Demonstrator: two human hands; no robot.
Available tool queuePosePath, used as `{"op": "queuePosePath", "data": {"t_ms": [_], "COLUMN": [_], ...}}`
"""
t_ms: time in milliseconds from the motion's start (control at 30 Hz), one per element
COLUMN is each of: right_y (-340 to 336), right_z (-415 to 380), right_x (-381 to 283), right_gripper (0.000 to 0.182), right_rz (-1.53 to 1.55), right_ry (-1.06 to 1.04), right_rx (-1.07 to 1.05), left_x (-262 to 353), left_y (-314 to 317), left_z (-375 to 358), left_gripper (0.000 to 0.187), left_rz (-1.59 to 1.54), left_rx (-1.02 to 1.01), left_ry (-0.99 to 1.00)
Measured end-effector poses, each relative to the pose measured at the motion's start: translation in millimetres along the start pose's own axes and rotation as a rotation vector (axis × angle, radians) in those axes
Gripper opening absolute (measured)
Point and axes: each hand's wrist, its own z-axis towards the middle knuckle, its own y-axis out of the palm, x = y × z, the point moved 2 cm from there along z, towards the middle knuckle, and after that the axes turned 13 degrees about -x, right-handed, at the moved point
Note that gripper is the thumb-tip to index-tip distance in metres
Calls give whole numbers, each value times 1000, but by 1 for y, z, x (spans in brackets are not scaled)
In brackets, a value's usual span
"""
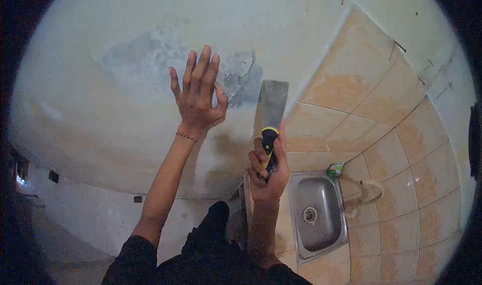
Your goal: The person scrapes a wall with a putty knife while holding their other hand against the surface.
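Observation:
My left hand (197, 92) is spread with its fingers pointing up, its palm toward a grey patch (135, 59) of bare, rough plaster on the pale painted wall (125, 9). A thin dark bracelet circles that wrist. My right hand (271, 167) is wrapped round the black and yellow handle of a putty knife (274, 104). The wide metal blade points upward, just right of the patch. Between the hand and the blade, ragged flaking plaster (238, 79) shows with lifted edges.
Below right, a metal sink (316, 209) is set into a tiled counter, with a green packet (335, 170) at its back corner and a tap (361, 197) at its side. Orange-beige wall tiles (346, 84) adjoin the painted wall. Several nails (399, 46) stick out above the tiles.

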Motion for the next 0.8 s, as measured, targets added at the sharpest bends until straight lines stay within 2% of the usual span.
{"op": "queuePosePath", "data": {"t_ms": [167,267,367,800], "right_y": [-2,4,-2,2], "right_z": [-4,3,2,-1], "right_x": [0,-3,-1,-2], "right_gripper": [55,55,55,56], "right_rz": [71,-6,-61,102], "right_ry": [17,21,24,22], "right_rx": [-32,43,17,-26], "left_x": [0,0,1,-1], "left_y": [1,2,1,1], "left_z": [2,2,2,1], "left_gripper": [68,69,69,69], "left_rz": [12,-1,3,19], "left_rx": [3,20,14,-10], "left_ry": [12,22,12,3]}}
